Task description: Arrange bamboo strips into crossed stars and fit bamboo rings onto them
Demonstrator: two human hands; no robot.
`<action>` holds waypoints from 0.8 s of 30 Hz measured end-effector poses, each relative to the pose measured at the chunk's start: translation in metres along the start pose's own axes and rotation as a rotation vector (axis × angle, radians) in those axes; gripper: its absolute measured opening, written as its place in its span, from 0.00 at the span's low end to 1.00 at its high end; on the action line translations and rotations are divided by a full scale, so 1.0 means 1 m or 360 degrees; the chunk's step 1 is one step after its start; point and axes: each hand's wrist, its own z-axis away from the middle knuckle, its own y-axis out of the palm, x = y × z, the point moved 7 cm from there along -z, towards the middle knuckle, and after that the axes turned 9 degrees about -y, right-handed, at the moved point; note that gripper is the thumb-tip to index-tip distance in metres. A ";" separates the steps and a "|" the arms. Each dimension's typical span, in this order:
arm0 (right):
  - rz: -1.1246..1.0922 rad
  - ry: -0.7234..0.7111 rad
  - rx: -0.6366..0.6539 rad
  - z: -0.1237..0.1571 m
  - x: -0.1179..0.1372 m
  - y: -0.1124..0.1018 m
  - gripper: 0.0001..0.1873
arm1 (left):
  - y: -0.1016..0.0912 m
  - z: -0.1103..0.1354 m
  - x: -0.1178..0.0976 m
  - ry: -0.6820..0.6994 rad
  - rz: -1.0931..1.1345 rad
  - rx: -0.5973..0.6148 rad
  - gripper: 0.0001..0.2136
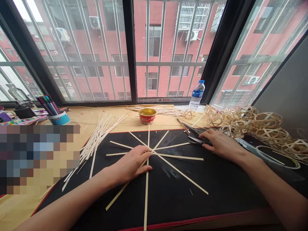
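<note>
Pale flat bamboo strips (180, 157) cross at one point and fan out like a star on the black mat (173, 205). My left hand (136, 162) rests palm down over the crossing, its fingers together and pressing the strips, with the thumb apart lower down. It hides part of several strips. To the right, my right hand (220, 144) has its thumb and fingers around the dark handles of a pair of scissors (195, 140). The blades point left, slightly parted, over a strip's end. Another dark tool (190, 127) lies just behind the scissors.
Loose strips (96, 138) are heaped at left. A red tin (147, 116) stands behind the star, a water bottle (197, 95) by the window. Woven bamboo balls (267, 123) and a tape roll (279, 157) lie at right. A pen cup (59, 118) stands at far left.
</note>
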 end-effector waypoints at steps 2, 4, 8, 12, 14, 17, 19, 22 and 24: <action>0.0039 0.0030 -0.0099 0.006 -0.001 0.008 0.19 | 0.001 0.001 0.001 0.0020 -0.0014 0.0030 0.15; 0.0092 0.0069 -0.0135 0.010 -0.001 0.011 0.20 | 0.002 0.002 0.002 0.0033 -0.0028 0.0056 0.14; 0.0192 0.0245 -0.0013 0.016 -0.005 0.016 0.20 | 0.004 0.003 0.002 0.0043 -0.0062 0.0091 0.15; 0.0227 0.0373 0.0072 0.021 -0.019 0.016 0.19 | 0.004 0.003 0.001 0.0051 -0.0076 0.0117 0.15; 0.0225 0.0409 0.0091 0.021 -0.027 0.014 0.18 | 0.002 0.003 0.001 0.0048 -0.0071 0.0120 0.15; 0.0242 0.0460 0.0114 0.013 -0.030 0.005 0.14 | -0.003 0.003 0.003 0.0027 -0.0060 0.0097 0.15; 0.0234 0.0402 0.0109 -0.001 -0.016 -0.006 0.12 | -0.006 0.004 0.005 0.0013 -0.0052 0.0083 0.15; -0.0007 0.0000 0.0121 -0.031 0.037 -0.023 0.10 | -0.008 0.004 0.007 -0.0005 -0.0038 0.0071 0.16; -0.0632 -0.0342 0.0327 -0.048 0.083 -0.025 0.11 | -0.008 0.003 0.010 -0.0024 -0.0057 0.0068 0.18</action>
